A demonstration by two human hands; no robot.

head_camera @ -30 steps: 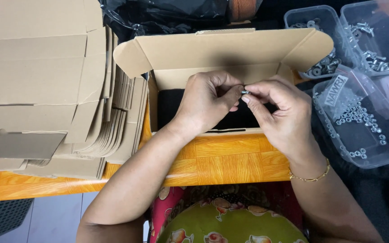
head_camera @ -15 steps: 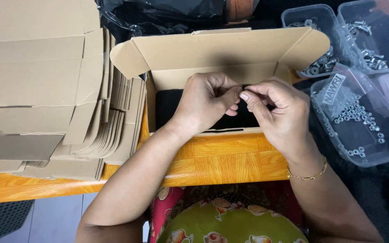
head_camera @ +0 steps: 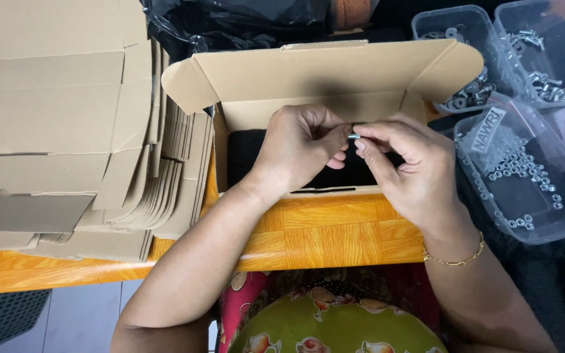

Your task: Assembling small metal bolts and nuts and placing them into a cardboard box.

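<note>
Table: orange wood-grain top [head_camera: 335, 232], front edge facing camera.
Floor: pale grey tiles [head_camera: 76, 307], lower left.
Light: soft, even, with faint shadows.
Walls, windows: out of view.

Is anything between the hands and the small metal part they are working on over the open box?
Nothing visible. The left hand and right hand both pinch the small metal part directly between fingertips, above the open box. The fingers hide most of the part.
</note>
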